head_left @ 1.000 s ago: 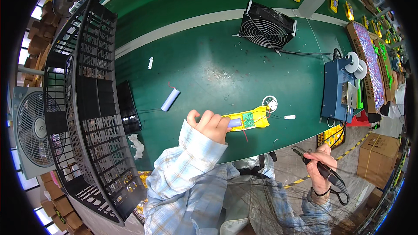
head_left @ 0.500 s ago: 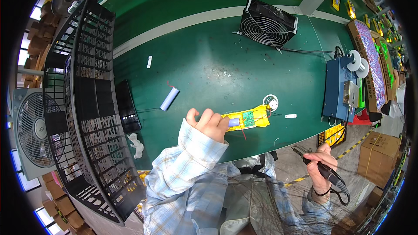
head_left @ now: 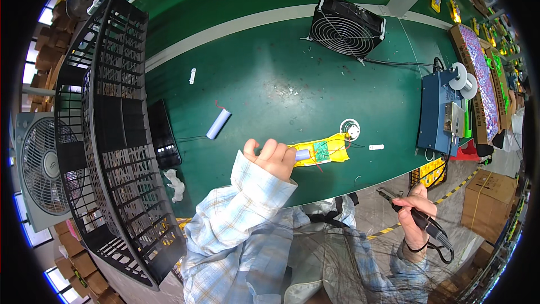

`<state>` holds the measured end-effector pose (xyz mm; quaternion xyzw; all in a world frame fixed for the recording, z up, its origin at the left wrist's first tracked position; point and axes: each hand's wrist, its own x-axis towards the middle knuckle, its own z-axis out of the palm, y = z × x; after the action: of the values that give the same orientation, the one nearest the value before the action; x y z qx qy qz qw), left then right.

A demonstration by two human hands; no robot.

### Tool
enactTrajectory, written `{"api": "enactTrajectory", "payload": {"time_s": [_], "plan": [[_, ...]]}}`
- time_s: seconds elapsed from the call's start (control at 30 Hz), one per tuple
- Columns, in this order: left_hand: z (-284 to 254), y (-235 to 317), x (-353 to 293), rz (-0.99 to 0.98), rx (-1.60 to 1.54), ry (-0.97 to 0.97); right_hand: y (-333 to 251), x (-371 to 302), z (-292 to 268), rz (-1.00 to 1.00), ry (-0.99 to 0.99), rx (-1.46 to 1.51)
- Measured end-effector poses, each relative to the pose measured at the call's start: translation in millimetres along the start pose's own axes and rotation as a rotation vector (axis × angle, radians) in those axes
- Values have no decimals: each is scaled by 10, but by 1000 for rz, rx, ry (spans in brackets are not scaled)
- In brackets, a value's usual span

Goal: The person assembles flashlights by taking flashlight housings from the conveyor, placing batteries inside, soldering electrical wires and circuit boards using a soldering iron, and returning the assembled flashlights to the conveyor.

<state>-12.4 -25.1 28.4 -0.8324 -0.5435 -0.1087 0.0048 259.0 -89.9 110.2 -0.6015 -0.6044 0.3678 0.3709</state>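
My left hand (head_left: 269,157), fingers curled, grips the left end of a yellow plastic housing (head_left: 339,152) on the green table. Inside the housing lie a blue cylindrical battery (head_left: 302,155) and a green circuit board (head_left: 321,151), with thin red and dark wires. A round white part (head_left: 350,130) sits at the housing's far right end, joined by wires. Off the table's near edge at the right, my right hand (head_left: 416,217) is closed around a black-handled soldering iron (head_left: 423,222) with a cable. Its metal front end points up and left, apart from the housing.
Another blue battery (head_left: 219,124) with a red wire lies left of centre. Small white strips (head_left: 376,147) rest on the table. A black fan (head_left: 347,28) stands at the back, a blue soldering unit (head_left: 436,114) with a spool at the right. A tall black crate (head_left: 121,135) flanks the left.
The red wire by the board has shifted up, and the housing has turned slightly under my left hand. My right hand keeps its hold on the soldering iron, nearly still.
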Motion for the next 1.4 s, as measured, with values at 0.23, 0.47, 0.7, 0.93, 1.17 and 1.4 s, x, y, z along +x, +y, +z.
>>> {"api": "enactTrajectory", "payload": {"time_s": [0.23, 0.47, 0.7, 0.93, 1.17, 1.4], "plan": [[-55, 25, 12, -8, -18, 5, -40, 25, -37, 16, -38, -28], [-38, 18, 2, -8, -46, 14, -17, 25, 15, 19, -9, 3], [-7, 20, 6, 31, -22, -10, -7, 16, -15, 8, -7, -13], [29, 84, 26, 22, 30, -24, 6, -12, -25, 18, -14, -14], [-33, 103, 3, 25, 91, -58, -29, -16, 8, -26, -43, -43], [-746, -216, -418, -413, -352, 715, -74, -60, -204, 134, 129, -234]]}}
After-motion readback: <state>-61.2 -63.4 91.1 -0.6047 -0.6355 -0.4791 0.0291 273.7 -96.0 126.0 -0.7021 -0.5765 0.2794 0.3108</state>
